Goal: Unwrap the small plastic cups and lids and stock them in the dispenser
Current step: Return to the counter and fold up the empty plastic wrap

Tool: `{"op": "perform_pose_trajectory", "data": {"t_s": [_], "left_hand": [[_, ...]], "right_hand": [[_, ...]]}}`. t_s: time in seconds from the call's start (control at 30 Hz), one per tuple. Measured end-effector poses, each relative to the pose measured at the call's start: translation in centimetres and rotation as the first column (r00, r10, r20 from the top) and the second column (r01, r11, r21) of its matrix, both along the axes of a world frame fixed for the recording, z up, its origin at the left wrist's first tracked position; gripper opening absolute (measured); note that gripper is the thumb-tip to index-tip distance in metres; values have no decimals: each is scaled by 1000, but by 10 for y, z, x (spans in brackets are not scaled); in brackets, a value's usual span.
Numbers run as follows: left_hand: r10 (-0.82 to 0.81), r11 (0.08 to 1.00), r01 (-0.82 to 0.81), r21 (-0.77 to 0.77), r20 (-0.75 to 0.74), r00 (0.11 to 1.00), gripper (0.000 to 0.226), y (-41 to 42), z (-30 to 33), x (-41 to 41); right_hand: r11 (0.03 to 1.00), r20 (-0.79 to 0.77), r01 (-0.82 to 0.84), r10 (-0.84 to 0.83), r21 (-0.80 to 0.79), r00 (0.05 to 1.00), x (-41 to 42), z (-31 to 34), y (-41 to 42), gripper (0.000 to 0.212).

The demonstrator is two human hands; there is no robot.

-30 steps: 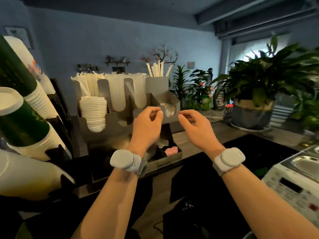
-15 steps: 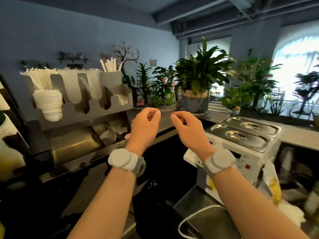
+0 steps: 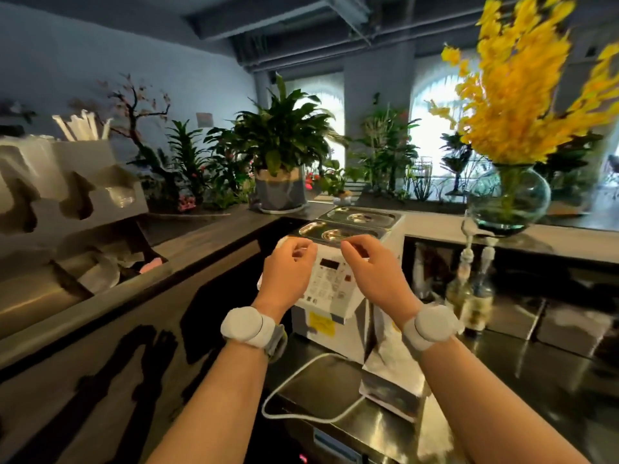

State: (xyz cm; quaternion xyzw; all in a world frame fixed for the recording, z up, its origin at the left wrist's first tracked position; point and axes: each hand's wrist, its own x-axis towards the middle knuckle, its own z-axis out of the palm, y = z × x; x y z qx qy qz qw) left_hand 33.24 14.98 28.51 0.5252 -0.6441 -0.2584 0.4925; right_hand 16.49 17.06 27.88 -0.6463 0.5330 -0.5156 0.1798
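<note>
My left hand [image 3: 292, 262] and my right hand [image 3: 370, 262] are raised side by side in front of a white machine, a palm's width apart. On both hands the fingers are curled, with the thumb tip close to the forefinger. I see nothing between the fingers; a thin clear film would not show here. The grey dispenser [image 3: 100, 182] stands at the far left, well away from both hands. Clear cups [image 3: 121, 197] sit in its right slot, and paper-wrapped straws [image 3: 82, 125] stick up from its top.
The white machine [image 3: 331, 283] with a keypad and steel lids [image 3: 338, 231] stands right behind my hands, its cable looping over the steel counter. Syrup bottles [image 3: 469, 296] stand to the right. On the ledge are a glass vase [image 3: 509, 202] of yellow flowers and potted plants [image 3: 281, 182].
My view has swung right, away from the dispenser towards the white machine. Both hands came along with it, keeping the same curled pose and the same gap between them.
</note>
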Motion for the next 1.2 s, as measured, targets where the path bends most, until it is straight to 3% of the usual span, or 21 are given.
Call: {"op": "perform_pose_trajectory", "data": {"t_s": [0.2, 0.37, 0.5, 0.67, 0.77, 0.9, 1.03, 1.2], "left_hand": [[-89, 995, 88, 37, 25, 996, 9, 5, -22, -51], [-191, 979, 184, 85, 91, 977, 25, -9, -48, -85], [-260, 956, 245, 160, 81, 962, 25, -43, -70, -125], [-324, 925, 312, 217, 23, 946, 29, -63, -94, -151], [-322, 919, 301, 254, 46, 946, 26, -81, -118, -169], [-303, 897, 277, 344, 23, 953, 28, -104, -153, -184], [-316, 883, 268, 385, 67, 946, 34, -113, -179, -191], [-363, 823, 304, 481, 32, 931, 36, -117, -221, -200]], "right_hand": [[993, 37, 111, -112, 46, 993, -52, -30, 15, 24], [975, 6, 184, -186, 125, 982, -89, -57, 10, 27], [939, -53, 262, -256, 223, 965, -127, -88, -16, 32], [898, -71, 255, -246, 359, 967, -154, -117, -32, 37], [882, -7, 245, -265, 402, 964, -175, -136, -50, 36], [871, -60, 234, -231, 432, 971, -188, -158, -71, 24], [803, -196, 230, -144, 550, 970, -201, -176, -94, 42], [752, -380, 184, 95, 633, 920, -219, -207, -116, 67]]}}
